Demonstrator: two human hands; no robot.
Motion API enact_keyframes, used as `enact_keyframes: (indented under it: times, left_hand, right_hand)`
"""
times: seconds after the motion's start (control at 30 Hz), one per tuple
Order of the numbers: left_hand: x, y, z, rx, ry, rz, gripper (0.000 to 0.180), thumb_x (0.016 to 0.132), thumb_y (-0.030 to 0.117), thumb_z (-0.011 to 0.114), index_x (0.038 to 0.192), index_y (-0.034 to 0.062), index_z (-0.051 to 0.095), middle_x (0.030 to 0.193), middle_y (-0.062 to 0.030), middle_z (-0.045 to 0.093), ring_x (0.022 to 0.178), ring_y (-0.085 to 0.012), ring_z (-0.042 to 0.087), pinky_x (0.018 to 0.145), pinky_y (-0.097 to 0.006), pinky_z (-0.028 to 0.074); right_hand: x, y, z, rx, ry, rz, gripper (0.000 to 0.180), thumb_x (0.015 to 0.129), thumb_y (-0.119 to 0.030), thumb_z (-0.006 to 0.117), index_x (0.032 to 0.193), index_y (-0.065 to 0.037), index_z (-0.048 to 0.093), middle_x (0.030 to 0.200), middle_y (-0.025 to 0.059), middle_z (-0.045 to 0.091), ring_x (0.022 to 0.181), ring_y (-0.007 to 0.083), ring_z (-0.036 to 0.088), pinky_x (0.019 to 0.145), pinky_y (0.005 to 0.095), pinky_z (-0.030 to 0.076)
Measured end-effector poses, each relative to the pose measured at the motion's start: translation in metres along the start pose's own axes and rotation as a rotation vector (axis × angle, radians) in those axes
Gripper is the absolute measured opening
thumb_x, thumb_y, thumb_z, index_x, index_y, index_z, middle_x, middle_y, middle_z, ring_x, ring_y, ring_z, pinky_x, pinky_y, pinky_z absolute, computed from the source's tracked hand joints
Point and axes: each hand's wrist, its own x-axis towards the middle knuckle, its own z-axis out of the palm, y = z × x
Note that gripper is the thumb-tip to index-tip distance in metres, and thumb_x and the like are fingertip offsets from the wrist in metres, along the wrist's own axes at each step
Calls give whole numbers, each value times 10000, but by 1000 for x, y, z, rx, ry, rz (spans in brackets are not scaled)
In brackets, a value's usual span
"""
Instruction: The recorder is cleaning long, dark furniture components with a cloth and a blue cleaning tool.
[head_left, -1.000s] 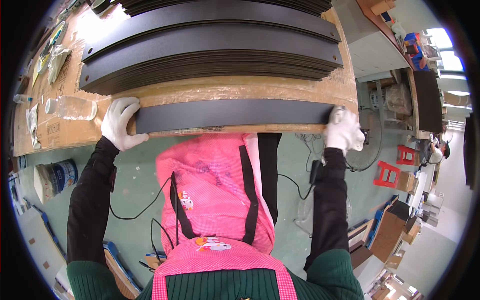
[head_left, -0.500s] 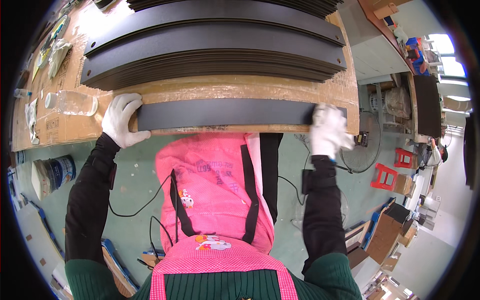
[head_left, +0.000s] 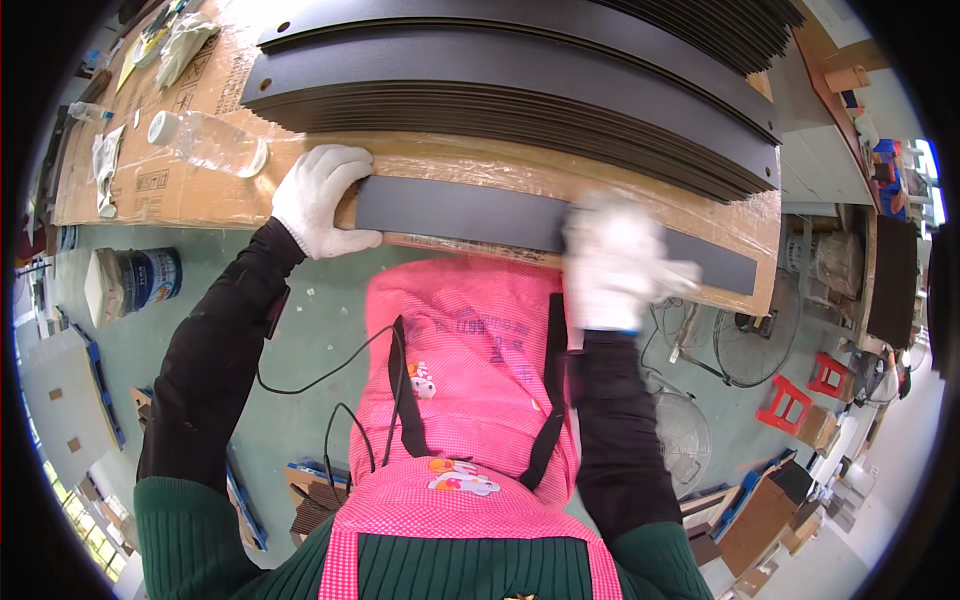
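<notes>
A long, flat dark grey strip (head_left: 455, 212) lies along the near edge of a cardboard-topped table. At its left end my left hand (head_left: 320, 200), in a white glove, curls round the end, fingers at the far corner and thumb at the near one. My right hand (head_left: 615, 255), also white-gloved, is over the strip right of its middle. Motion smears its fingers, so whether it holds anything cannot be made out. Just beyond the strip is a stack of similar dark boards (head_left: 510, 95) with small holes near their ends.
A clear plastic bottle (head_left: 215, 142) lies on the cardboard (head_left: 185, 192) at the left, near crumpled white material (head_left: 186, 48). Below the table stand a bucket (head_left: 150, 275) on the left and fans (head_left: 757, 340) on the right. Red stools (head_left: 784, 405) stand farther right.
My right hand has slid leftward along the strip from near its right end. My left hand stays at the left end. The whole view has shifted and tilted.
</notes>
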Motion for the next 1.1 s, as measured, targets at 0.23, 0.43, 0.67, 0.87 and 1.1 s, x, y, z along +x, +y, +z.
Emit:
enact_keyframes:
  times: [0.23,0.43,0.67,0.87,1.1]
  left_hand:
    - [7,-1,7,26,41,35,786,603,359,921,1262,48,624,1283,-138,665,1168,-375,636,1004,-479,520]
    - [-6,-4,-1,0,21,-6,766,601,355,915,1245,48,635,1302,-146,660,1168,-381,634,999,-472,521]
    - [2,-2,-2,-42,57,38,751,642,411,924,1236,48,641,1280,-159,663,1185,-389,635,1000,-481,511]
    - [-2,-16,17,3,82,42,776,620,399,923,1247,60,616,1279,-134,647,1182,-382,625,1007,-482,510]
    - [-12,-9,-1,-12,67,-33,755,607,415,922,1210,68,629,1260,-128,652,1164,-378,628,999,-480,512]
  right_hand:
    - [2,-136,98,-243,-185,-577,220,912,-300,563,1037,-120,583,997,62,556,1022,273,583,847,413,496]
    - [22,33,-83,-1228,-236,-264,294,992,-326,624,1163,-111,729,1099,184,678,1029,334,683,862,402,579]
    - [28,17,-26,16,-323,236,398,1010,-387,606,1228,-60,669,1139,175,673,1026,332,676,902,447,566]
    - [6,-175,129,-342,-332,-557,327,912,-350,643,1132,-109,653,1190,119,651,1033,339,610,863,483,508]
    - [1,-118,71,-207,-318,-396,315,917,-330,612,1167,-148,671,1167,97,656,1063,319,620,816,449,523]
